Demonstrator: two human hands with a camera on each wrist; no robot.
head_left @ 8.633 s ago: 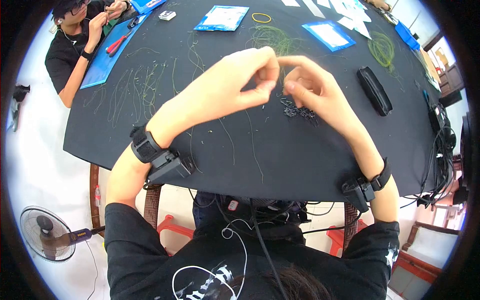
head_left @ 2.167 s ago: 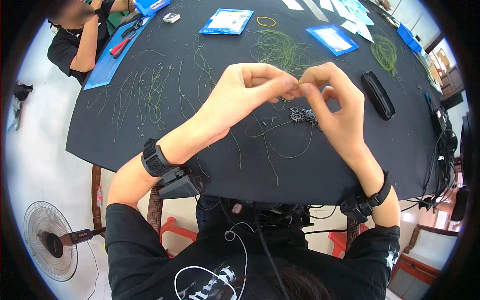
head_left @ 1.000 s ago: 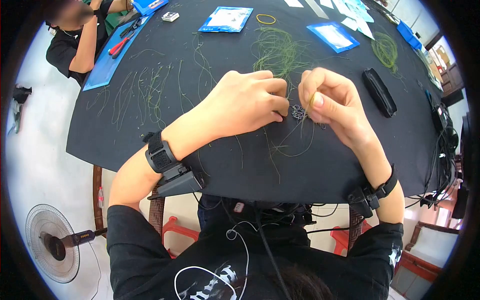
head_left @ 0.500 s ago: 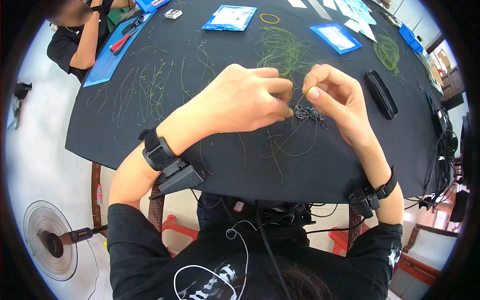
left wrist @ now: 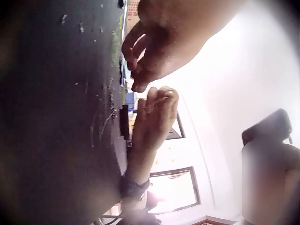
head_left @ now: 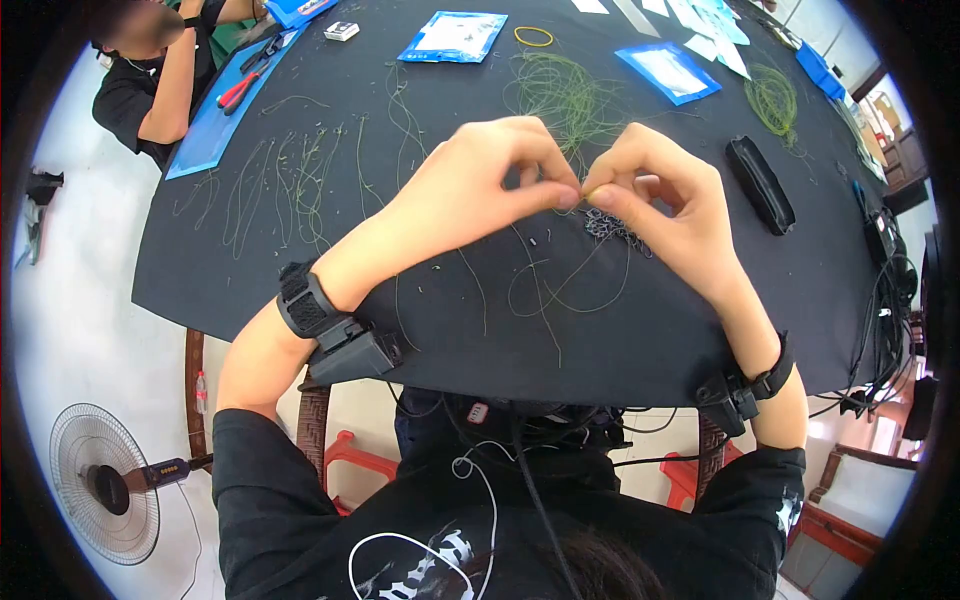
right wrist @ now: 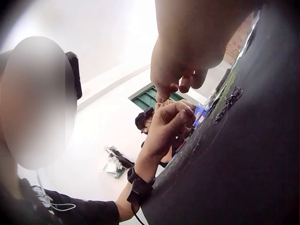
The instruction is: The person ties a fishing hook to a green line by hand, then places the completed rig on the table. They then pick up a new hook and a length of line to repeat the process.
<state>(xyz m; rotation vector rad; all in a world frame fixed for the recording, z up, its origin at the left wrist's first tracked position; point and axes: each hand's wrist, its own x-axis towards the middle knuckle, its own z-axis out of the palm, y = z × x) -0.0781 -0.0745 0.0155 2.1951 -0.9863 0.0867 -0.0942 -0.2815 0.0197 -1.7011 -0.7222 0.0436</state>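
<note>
My left hand (head_left: pixel 480 185) and right hand (head_left: pixel 670 205) meet fingertip to fingertip above the black table. Thumb and forefinger of the right hand pinch a thin green line; a loop of that line (head_left: pixel 590 308) hangs down toward the table. The left thumb and forefinger pinch at the same spot, where the detail is too small to tell. Under the right hand lies a dark pile of small tangled pieces (head_left: pixel 610 228). Both wrist views show the hands close together, the left hand (left wrist: pixel 173 42) above the right hand (left wrist: pixel 154 112) in the left wrist view.
A green line coil (head_left: pixel 565 100) lies beyond the hands, another coil (head_left: pixel 771 98) farther right. Loose strands (head_left: pixel 285 190) spread at left. Blue-edged packets (head_left: pixel 453 37), a yellow ring (head_left: pixel 534 37) and a black case (head_left: pixel 760 186) lie around. Another person sits at far left beside red-handled pliers (head_left: pixel 238 92).
My left hand has turned from back-up, fingers curled down, to thumb and forefinger meeting the right fingertips. The right hand has shifted slightly left. The hanging line has changed its curve.
</note>
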